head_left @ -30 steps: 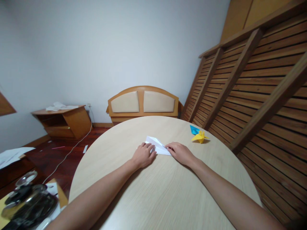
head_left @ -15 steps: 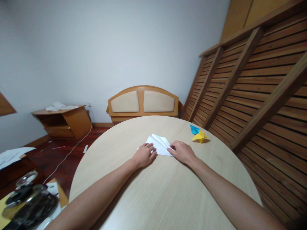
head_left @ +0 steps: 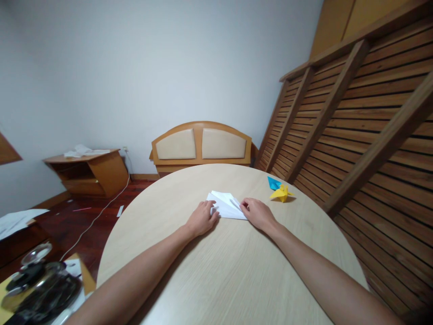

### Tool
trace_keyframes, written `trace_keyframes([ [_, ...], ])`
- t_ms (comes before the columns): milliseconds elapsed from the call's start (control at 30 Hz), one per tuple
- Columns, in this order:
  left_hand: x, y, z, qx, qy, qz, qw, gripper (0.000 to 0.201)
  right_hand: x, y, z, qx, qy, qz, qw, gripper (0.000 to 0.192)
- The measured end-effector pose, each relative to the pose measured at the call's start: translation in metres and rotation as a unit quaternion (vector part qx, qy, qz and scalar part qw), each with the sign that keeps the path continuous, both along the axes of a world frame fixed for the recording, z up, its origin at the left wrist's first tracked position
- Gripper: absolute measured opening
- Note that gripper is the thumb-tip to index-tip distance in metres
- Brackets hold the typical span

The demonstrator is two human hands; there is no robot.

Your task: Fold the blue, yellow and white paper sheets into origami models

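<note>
Both hands lie on a folded white paper (head_left: 226, 206) near the middle of the round table (head_left: 237, 271), and the folding looks part-way through — the sheet already carries several sharp creases and comes to a point on its right side, yet it lies flat as a layered wedge rather than a finished figure, so by my judgement more folds are left. From the left: a low wooden side cabinet (head_left: 91, 174) with crumpled white sheets on top stands by the wall, a white cable (head_left: 101, 210) trailing over the dark red floorboards. The left hand (head_left: 202, 218) rests palm down with fingers loosely curled, pressing the paper's left edge. The paper is thin, matte and crisp-edged; the table is pale laminate with a fine straight grain. The right hand (head_left: 257, 213) pinches the paper's right tip, thumb and forefinger closed on it. Beyond it, well apart from the hands, sit two finished pieces touching each other — a blue origami figure (head_left: 273, 182) and a yellow origami crane (head_left: 282, 193). Slatted brown wooden panels (head_left: 365, 135) lean along the right.
</note>
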State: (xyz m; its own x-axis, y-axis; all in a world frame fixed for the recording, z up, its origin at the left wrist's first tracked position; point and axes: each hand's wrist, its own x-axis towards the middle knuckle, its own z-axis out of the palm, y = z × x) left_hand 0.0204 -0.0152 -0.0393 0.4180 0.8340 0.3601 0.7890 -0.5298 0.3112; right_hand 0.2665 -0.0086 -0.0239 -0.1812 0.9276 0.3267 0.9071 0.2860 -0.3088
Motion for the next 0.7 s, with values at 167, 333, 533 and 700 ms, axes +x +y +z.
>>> trace_keyframes([
  [167,-0.002,0.007,-0.004,-0.008,-0.053,0.037,0.998,0.041,0.004,0.005,0.003,0.028,0.086,-0.022,0.996,0.020],
  [333,-0.003,0.012,-0.007,-0.027,-0.097,0.045,0.994,0.037,0.011,0.014,0.002,0.043,0.202,-0.040,0.978,0.021],
  [533,-0.001,0.014,-0.005,-0.071,-0.135,0.056,0.987,0.038,0.012,0.020,-0.003,0.075,0.270,-0.052,0.958,0.029],
  [700,0.003,0.011,0.000,-0.136,-0.187,0.050,0.972,0.044,0.011,0.021,-0.004,0.089,0.273,-0.068,0.955,0.031],
])
